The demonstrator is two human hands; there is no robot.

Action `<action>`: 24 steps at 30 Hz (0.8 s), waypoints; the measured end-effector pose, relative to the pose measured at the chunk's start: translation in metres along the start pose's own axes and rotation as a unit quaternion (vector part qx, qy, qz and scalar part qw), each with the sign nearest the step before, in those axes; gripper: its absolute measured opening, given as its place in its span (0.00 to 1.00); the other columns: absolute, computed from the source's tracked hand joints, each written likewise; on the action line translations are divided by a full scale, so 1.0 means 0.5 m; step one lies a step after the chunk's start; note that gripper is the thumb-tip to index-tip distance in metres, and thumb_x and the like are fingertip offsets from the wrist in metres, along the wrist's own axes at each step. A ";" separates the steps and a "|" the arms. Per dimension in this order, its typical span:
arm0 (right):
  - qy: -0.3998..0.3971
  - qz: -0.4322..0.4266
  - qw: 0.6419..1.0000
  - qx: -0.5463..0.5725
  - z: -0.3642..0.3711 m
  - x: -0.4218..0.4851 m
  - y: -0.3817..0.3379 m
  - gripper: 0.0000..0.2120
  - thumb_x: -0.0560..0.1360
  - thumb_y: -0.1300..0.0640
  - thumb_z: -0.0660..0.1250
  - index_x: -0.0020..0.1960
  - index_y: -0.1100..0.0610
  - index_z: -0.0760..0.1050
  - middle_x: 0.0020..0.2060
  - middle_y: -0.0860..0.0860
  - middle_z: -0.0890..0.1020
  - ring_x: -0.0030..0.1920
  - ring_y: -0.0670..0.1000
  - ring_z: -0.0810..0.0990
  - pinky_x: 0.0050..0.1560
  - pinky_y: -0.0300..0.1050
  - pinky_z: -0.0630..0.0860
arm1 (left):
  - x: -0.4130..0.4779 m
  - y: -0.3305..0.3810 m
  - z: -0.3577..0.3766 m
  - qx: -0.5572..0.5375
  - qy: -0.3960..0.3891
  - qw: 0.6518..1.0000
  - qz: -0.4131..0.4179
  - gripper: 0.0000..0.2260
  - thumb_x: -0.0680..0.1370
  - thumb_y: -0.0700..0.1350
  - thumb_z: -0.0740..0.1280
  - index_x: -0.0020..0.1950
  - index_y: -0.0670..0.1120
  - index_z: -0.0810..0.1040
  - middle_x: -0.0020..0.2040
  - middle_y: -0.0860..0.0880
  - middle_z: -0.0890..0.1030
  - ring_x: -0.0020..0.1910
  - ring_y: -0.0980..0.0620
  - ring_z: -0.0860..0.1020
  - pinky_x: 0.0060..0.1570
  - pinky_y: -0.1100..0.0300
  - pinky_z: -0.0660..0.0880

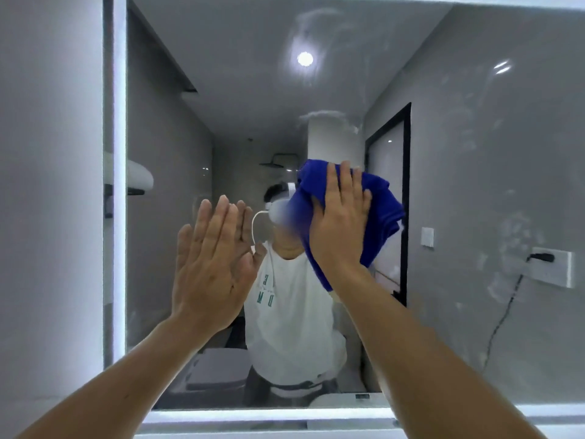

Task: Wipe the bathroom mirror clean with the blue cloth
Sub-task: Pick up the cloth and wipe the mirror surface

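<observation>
The bathroom mirror [474,153] fills most of the view, framed by a lit white border. Faint smears and streaks show on its upper middle and right side. A bunched blue cloth [383,213] is pressed flat against the glass near the middle, under my right hand [340,223], whose fingers lie spread over it. My left hand [212,264] rests flat on the glass to the left of the cloth, fingers together and straight, holding nothing. Its reflection meets it fingertip to fingertip.
A grey wall [47,185] lies left of the mirror's lit edge [119,185]. The lower lit frame edge [253,416] runs across the bottom. The mirror reflects a person in a white shirt, a ceiling lamp, a black-framed door, a wall socket with a cable.
</observation>
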State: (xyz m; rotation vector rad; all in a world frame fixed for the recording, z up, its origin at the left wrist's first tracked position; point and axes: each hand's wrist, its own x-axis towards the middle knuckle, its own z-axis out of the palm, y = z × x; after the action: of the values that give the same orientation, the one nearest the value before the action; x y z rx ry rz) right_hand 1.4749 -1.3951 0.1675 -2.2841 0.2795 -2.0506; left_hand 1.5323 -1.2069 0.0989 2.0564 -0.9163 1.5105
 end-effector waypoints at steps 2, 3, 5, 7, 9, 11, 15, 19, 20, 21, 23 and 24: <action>-0.019 -0.033 0.999 -0.002 0.016 -0.078 -0.003 0.28 0.80 0.50 0.50 0.78 0.58 0.55 0.77 0.57 0.58 0.78 0.58 0.52 0.77 0.56 0.45 | -0.001 0.008 0.001 -0.012 -0.008 1.000 -0.003 0.32 0.81 0.56 0.54 0.78 0.44 0.42 0.80 0.47 0.44 0.80 0.47 0.43 0.75 0.39 0.52; -0.034 -0.063 0.997 -0.007 0.023 -0.130 0.003 0.28 0.80 0.50 0.51 0.78 0.58 0.55 0.77 0.57 0.58 0.78 0.58 0.52 0.77 0.56 0.45 | -0.003 0.015 0.000 -0.025 -0.008 1.000 -0.002 0.32 0.81 0.56 0.53 0.78 0.44 0.43 0.80 0.47 0.45 0.80 0.47 0.44 0.75 0.39 0.52; -0.058 -0.113 0.992 -0.024 0.037 -0.240 0.026 0.30 0.79 0.50 0.58 0.78 0.59 0.56 0.77 0.58 0.59 0.78 0.58 0.53 0.77 0.56 0.45 | -0.014 0.030 -0.002 -0.044 -0.011 0.999 0.005 0.30 0.81 0.55 0.49 0.78 0.44 0.44 0.80 0.47 0.48 0.80 0.46 0.46 0.75 0.40 0.52; -0.085 -0.128 0.987 -0.053 0.045 -0.348 0.051 0.38 0.75 0.51 0.69 0.78 0.57 0.53 0.77 0.58 0.59 0.78 0.58 0.52 0.77 0.56 0.45 | -0.028 0.044 -0.002 -0.057 -0.022 0.998 0.008 0.29 0.81 0.55 0.48 0.78 0.45 0.44 0.80 0.47 0.48 0.80 0.47 0.46 0.75 0.40 0.51; -0.140 -0.121 0.979 -0.082 0.046 -0.457 0.073 0.48 0.69 0.53 0.77 0.79 0.56 0.52 0.77 0.56 0.57 0.78 0.57 0.51 0.77 0.55 0.45 | -0.045 0.054 0.005 -0.072 -0.034 0.997 0.007 0.28 0.80 0.54 0.47 0.78 0.46 0.45 0.80 0.47 0.48 0.80 0.47 0.45 0.76 0.40 0.49; -0.184 -0.128 0.970 -0.095 0.035 -0.548 0.098 0.50 0.64 0.56 0.79 0.78 0.55 0.54 0.77 0.54 0.58 0.78 0.56 0.50 0.77 0.54 0.46 | -0.061 0.063 0.013 -0.078 -0.042 0.996 0.007 0.28 0.80 0.53 0.47 0.78 0.46 0.45 0.80 0.47 0.48 0.80 0.47 0.46 0.76 0.40 0.49; -0.222 -0.172 0.953 -0.110 0.011 -0.597 0.130 0.48 0.60 0.55 0.82 0.75 0.55 0.62 0.73 0.54 0.67 0.77 0.56 0.55 0.75 0.54 0.50 | -0.083 0.068 0.035 -0.056 -0.050 0.997 0.018 0.29 0.81 0.52 0.49 0.79 0.44 0.45 0.80 0.46 0.47 0.80 0.46 0.45 0.75 0.39 0.49; -0.103 -0.094 0.989 -0.045 0.012 -0.432 0.087 0.38 0.70 0.57 0.74 0.74 0.58 0.60 0.74 0.58 0.65 0.75 0.59 0.55 0.75 0.54 0.42 | -0.082 0.071 0.039 -0.075 -0.023 0.997 0.009 0.29 0.80 0.52 0.50 0.79 0.43 0.47 0.80 0.44 0.49 0.79 0.44 0.46 0.76 0.40 0.47; -0.073 -0.073 0.994 -0.027 0.012 -0.380 0.074 0.33 0.74 0.56 0.68 0.75 0.58 0.59 0.75 0.58 0.64 0.76 0.59 0.54 0.75 0.54 0.40 | -0.083 0.073 0.039 -0.075 -0.018 0.997 0.008 0.29 0.80 0.52 0.50 0.79 0.43 0.47 0.80 0.44 0.49 0.79 0.44 0.46 0.76 0.40 0.46; -0.054 -0.057 0.997 -0.011 0.013 -0.333 0.064 0.29 0.77 0.55 0.61 0.75 0.59 0.58 0.75 0.59 0.63 0.76 0.59 0.54 0.76 0.53 0.40 | -0.084 0.075 0.040 -0.072 -0.014 0.997 0.009 0.29 0.80 0.51 0.51 0.79 0.42 0.47 0.80 0.43 0.49 0.79 0.43 0.47 0.76 0.39 0.46; -0.027 -0.042 0.999 0.008 0.015 -0.278 0.052 0.25 0.79 0.55 0.55 0.76 0.59 0.59 0.75 0.58 0.64 0.76 0.59 0.55 0.76 0.52 0.42 | -0.087 0.077 0.043 -0.068 0.001 0.998 0.010 0.29 0.80 0.50 0.52 0.78 0.40 0.49 0.80 0.41 0.51 0.79 0.40 0.48 0.75 0.38 0.47; -0.018 -0.040 0.999 0.006 0.020 -0.275 0.050 0.25 0.80 0.56 0.55 0.76 0.59 0.60 0.75 0.58 0.64 0.76 0.58 0.55 0.76 0.52 0.42 | -0.088 0.078 0.045 -0.066 0.008 0.998 0.006 0.29 0.80 0.50 0.53 0.78 0.39 0.50 0.79 0.40 0.52 0.78 0.39 0.49 0.75 0.38 0.47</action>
State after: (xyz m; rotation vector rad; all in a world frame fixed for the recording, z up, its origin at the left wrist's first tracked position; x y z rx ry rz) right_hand 1.4688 -1.3967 0.0274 -2.3588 0.1749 -2.0396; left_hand 1.5109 -1.2377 0.0483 1.9471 -0.9966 1.4309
